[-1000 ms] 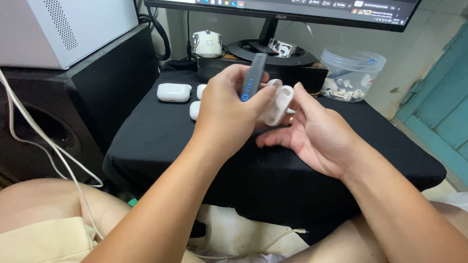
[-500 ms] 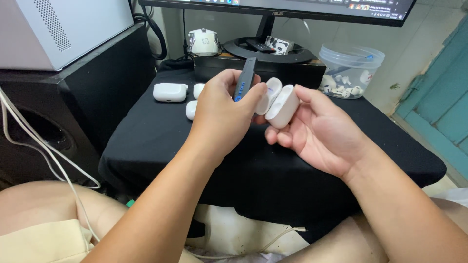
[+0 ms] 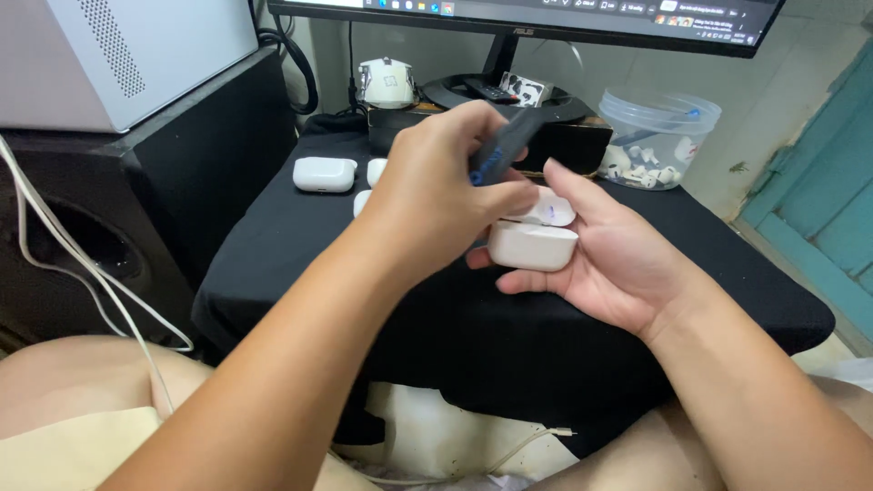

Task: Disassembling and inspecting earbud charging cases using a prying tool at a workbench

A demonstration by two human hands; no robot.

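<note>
Earbud case (image 3: pixel 532 244), lid open, cradled in right hand (image 3: pixel 618 264); left hand (image 3: pixel 436 200) pinches dark tool (image 3: pixel 502 150) (tip hidden). Cleaning step; next needs careful aim.

Bare forearms and hands (image 3: pixel 436 195), no sleeves; light beige shorts (image 3: pixel 64 450) on the lap.

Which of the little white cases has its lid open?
The white earbud case held in the right hand: its lid is flipped up. The closed case on the black cloth is shut.
</note>
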